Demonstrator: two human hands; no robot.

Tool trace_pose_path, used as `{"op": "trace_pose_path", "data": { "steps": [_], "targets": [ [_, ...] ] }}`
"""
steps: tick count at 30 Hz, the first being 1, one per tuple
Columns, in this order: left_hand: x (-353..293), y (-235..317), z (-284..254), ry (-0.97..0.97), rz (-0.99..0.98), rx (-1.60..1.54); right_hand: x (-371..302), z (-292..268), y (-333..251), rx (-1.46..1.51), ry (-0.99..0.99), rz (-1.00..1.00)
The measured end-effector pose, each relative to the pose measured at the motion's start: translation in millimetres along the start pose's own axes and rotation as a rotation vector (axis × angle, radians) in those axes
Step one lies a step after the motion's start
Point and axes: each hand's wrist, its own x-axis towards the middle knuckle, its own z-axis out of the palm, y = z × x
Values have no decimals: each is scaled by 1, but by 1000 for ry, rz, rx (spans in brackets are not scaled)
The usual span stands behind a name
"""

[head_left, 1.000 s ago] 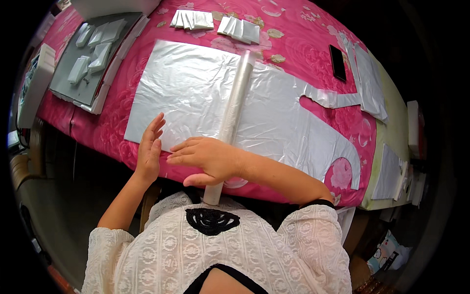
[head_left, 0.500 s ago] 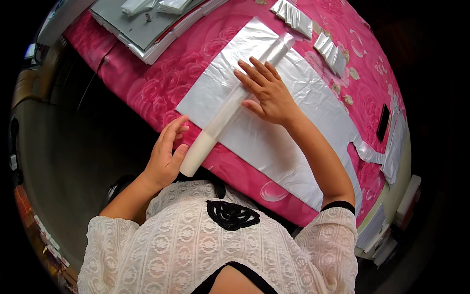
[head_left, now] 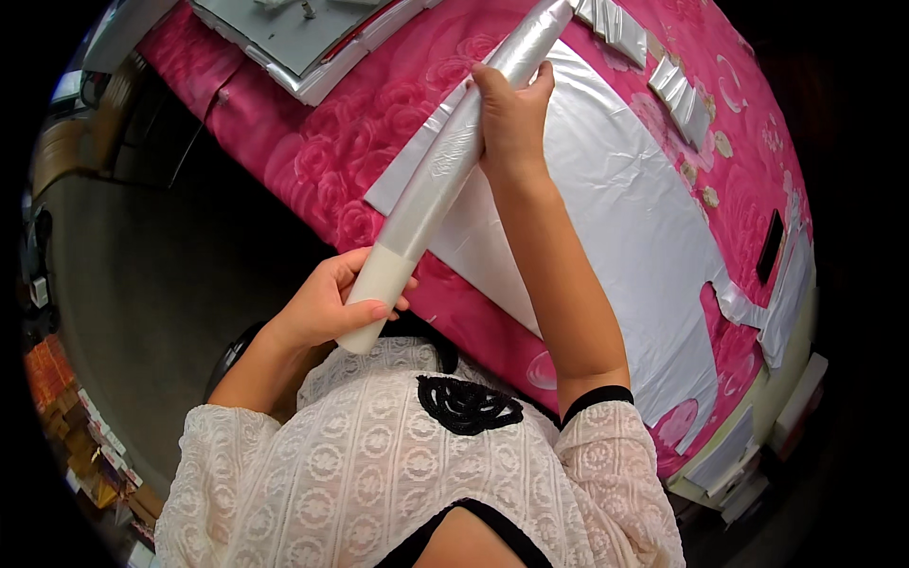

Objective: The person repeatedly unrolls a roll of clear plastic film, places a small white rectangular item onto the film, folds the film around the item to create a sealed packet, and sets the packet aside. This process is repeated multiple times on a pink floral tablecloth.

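My left hand [head_left: 327, 303] and right hand [head_left: 511, 114] both closed around the roll [head_left: 445, 170], silver sheet [head_left: 615, 218] beneath, folded silver packets [head_left: 677, 85] beyond, grey tray [head_left: 294, 33] far left

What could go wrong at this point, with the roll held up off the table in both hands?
The left hand grips only the bare core end of the roll, so the wound film might slide or telescope. The right hand squeezes the film itself and may crease it. The loose sheet on the pink tablecloth could get dragged.
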Motion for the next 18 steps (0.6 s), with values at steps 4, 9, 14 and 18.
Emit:
{"op": "trace_pose_path", "data": {
  "steps": [4,9,14,18],
  "targets": [
    [5,-5,1,-615,-165,-481,-18,-30,-37,562,-216,155],
    [24,8,37,-220,-117,12,-52,-61,-52,300,-20,98],
    [52,-22,50,-85,-63,344,-71,-92,-32,258,38,17],
    [41,-24,51,-168,-320,392,-57,-152,-25,321,171,22]
  ]
}}
